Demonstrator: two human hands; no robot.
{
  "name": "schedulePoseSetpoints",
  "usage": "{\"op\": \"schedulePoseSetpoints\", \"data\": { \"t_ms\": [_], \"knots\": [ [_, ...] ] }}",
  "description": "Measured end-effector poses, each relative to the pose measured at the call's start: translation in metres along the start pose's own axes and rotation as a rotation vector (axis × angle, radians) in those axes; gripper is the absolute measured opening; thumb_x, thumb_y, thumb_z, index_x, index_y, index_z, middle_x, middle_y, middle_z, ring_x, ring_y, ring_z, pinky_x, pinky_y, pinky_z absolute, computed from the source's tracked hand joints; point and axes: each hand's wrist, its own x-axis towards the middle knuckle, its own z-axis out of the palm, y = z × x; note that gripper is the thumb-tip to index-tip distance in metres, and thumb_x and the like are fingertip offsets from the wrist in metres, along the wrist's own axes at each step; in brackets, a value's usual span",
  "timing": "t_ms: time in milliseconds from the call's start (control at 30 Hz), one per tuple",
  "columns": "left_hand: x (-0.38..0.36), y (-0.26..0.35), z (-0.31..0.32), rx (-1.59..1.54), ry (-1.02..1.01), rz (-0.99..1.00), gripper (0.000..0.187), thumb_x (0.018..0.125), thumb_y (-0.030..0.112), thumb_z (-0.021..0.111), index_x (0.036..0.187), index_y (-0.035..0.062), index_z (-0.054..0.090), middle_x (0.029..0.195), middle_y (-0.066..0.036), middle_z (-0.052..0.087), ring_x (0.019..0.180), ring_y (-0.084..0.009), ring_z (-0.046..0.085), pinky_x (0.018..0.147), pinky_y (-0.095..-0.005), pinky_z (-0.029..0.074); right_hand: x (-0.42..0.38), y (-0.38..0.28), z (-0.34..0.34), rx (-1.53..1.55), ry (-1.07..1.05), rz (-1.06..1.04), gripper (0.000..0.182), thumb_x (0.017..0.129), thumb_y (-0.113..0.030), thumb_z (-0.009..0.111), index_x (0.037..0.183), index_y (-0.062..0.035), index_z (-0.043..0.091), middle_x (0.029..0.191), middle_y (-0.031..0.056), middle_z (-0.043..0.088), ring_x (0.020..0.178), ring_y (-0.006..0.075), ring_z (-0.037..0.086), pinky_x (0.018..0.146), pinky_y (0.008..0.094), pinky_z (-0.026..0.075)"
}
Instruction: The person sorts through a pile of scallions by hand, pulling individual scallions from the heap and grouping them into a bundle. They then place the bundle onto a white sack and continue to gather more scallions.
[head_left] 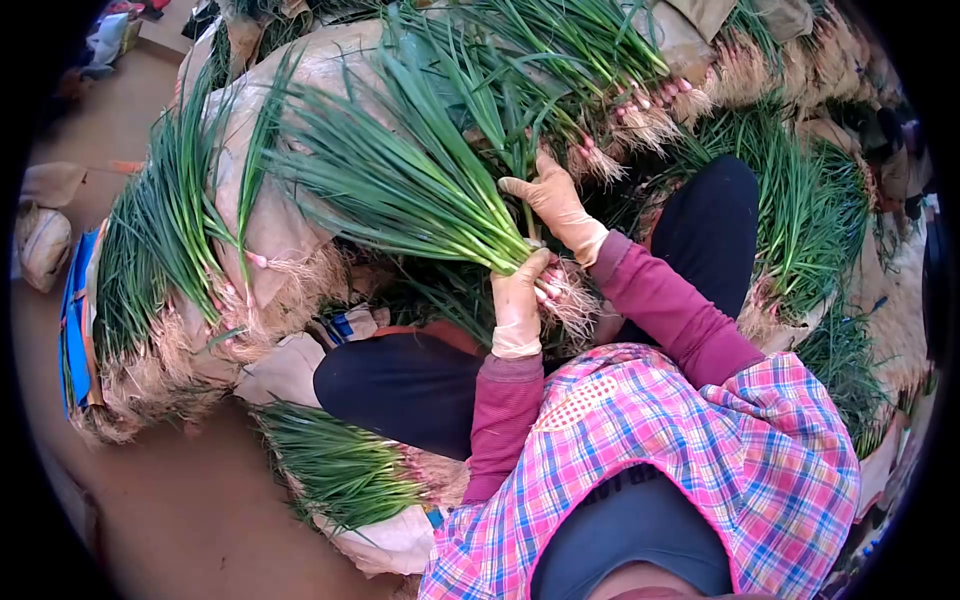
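As seen from the head cam, looking down over a pink plaid apron (690, 450) and maroon sleeves, both hands wear thin tan gloves. L hand (518, 305): grip shut around the neck of a scallion bunch (420, 190), just above the roots; thumb and fingers wrap the stems fully. Bunch lies nearly horizontal, green tops fanning up and to the picture's left, pale root tuft (570, 300) hanging just beside the L hand, over the person's lap. R hand (555, 205): raised just above the bunch neck, fingers loosely curled among upright green leaves; whether it pinches a leaf or only touches can't be told.

Surroundings: dark trousers (420, 385) at both knees. A sack-wrapped scallion bundle (170, 250) lies to the picture's left w/ roots toward the viewer and a blue strip (75, 320) at its outer edge. A smaller bundle (340, 465) rests on the brown floor (190, 510) near the L knee. More scallions w/ pinkish bulbs (650, 105) are stacked beyond the hands, and further heaps (810, 220) lie to the picture's right, well apart from the held bunch.
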Motion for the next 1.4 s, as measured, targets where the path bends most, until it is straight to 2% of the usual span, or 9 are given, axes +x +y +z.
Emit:
{"op": "schedulePoseSetpoints", "data": {
  "t_ms": [233,467,600,767,833,900,1033,1233,1400],
  "knots": [
    [-0.001,0.001,-0.002,-0.085,-0.060,-0.039,0.016,0.080,-0.002,0.066,0.095,-0.0017,0.059,0.071,-0.009,0.063,0.049,-0.0134,0.056,0.039,-0.0217,0.043,-0.009,0.011,-0.002,-0.253,0.122,-0.058,0.017,0.090,-0.019,0.061,0.091,-0.0016,0.063,0.074,0.0081,0.061,0.060,0.0193,0.053,0.061,0.0337,0.046],
    [-0.001,0.002,-0.001,-0.131,-0.126,-0.002,0.023,0.082,0.005,0.063,0.102,-0.0044,0.057,0.077,-0.013,0.065,0.051,-0.0125,0.055,0.045,-0.0211,0.045,-0.010,-0.017,-0.017,0.676,0.059,0.814,0.019,0.097,-0.012,0.043,0.104,-0.0033,0.059,0.067,-0.0042,0.049,0.046,0.0059,0.039,0.038,0.0204,0.033],
    [-0.014,0.013,0.015,-0.407,-0.167,0.042,0.024,0.083,0.005,0.061,0.105,-0.0050,0.056,0.088,-0.014,0.061,0.066,-0.0138,0.057,0.056,-0.0225,0.048,0.048,0.033,-0.063,1.525,0.035,0.724,0.016,0.098,-0.006,0.040,0.099,0.0055,0.050,0.075,0.0042,0.053,0.051,0.0088,0.047,0.043,0.0166,0.043],
    [-0.012,0.020,0.003,-0.443,-0.309,0.186,0.018,0.083,0.003,0.059,0.100,0.0008,0.055,0.105,-0.016,0.057,0.083,-0.0150,0.056,0.062,-0.0202,0.049,-0.053,0.120,-0.091,-0.547,-0.986,-0.474,0.014,0.091,-0.014,0.056,0.098,-0.0050,0.065,0.093,0.0068,0.067,0.080,0.0215,0.062,0.078,0.0365,0.050],
    [-0.023,0.034,0.008,-0.606,-0.387,0.258,0.020,0.082,0.003,0.061,0.100,0.0021,0.055,0.108,-0.016,0.056,0.087,-0.0163,0.056,0.068,-0.0218,0.050,-0.106,0.116,-0.097,0.247,-0.438,0.924,0.017,0.088,-0.017,0.060,0.091,-0.0037,0.071,0.095,0.0048,0.069,0.083,0.0114,0.059,0.075,0.0311,0.047],
    [-0.032,0.044,0.024,-0.527,-0.121,0.333,0.024,0.082,0.006,0.063,0.105,0.0022,0.055,0.104,-0.015,0.058,0.077,-0.0138,0.054,0.061,-0.0195,0.049,-0.047,0.054,-0.092,-0.955,-0.469,-0.118,0.014,0.079,-0.018,0.064,0.088,-0.0066,0.066,0.088,0.0183,0.065,0.084,0.0320,0.064,0.071,0.0442,0.050],
    [-0.012,0.030,0.003,-0.418,-0.162,0.095,0.037,0.085,0.008,0.061,0.120,0.0012,0.052,0.090,-0.011,0.061,0.068,-0.0108,0.054,0.057,-0.0186,0.046,0.053,0.002,-0.111,-1.215,0.156,-0.078,0.026,0.083,-0.031,0.063,0.096,-0.0097,0.068,0.089,0.0150,0.066,0.087,0.0331,0.064,0.074,0.0429,0.050],
    [-0.003,0.018,0.002,-0.574,-0.261,0.043,0.039,0.083,0.002,0.063,0.121,0.0011,0.052,0.115,-0.013,0.059,0.112,-0.0283,0.055,0.105,-0.0394,0.039,0.057,-0.053,-0.108,-0.324,-0.130,0.238,0.019,0.079,-0.022,0.074,0.084,-0.0051,0.067,0.073,0.0013,0.065,0.066,0.0121,0.060,0.065,0.0280,0.048],
    [0.003,0.010,0.005,-0.389,-0.214,-0.187,0.034,0.087,0.007,0.059,0.116,-0.0077,0.055,0.089,-0.011,0.064,0.061,-0.0108,0.053,0.050,-0.0218,0.045,-0.024,-0.010,-0.061,0.029,-0.444,0.431,0.030,0.084,-0.031,0.072,0.093,-0.0045,0.063,0.077,0.0011,0.063,0.064,0.0106,0.057,0.060,0.0253,0.046]
  ]
}}
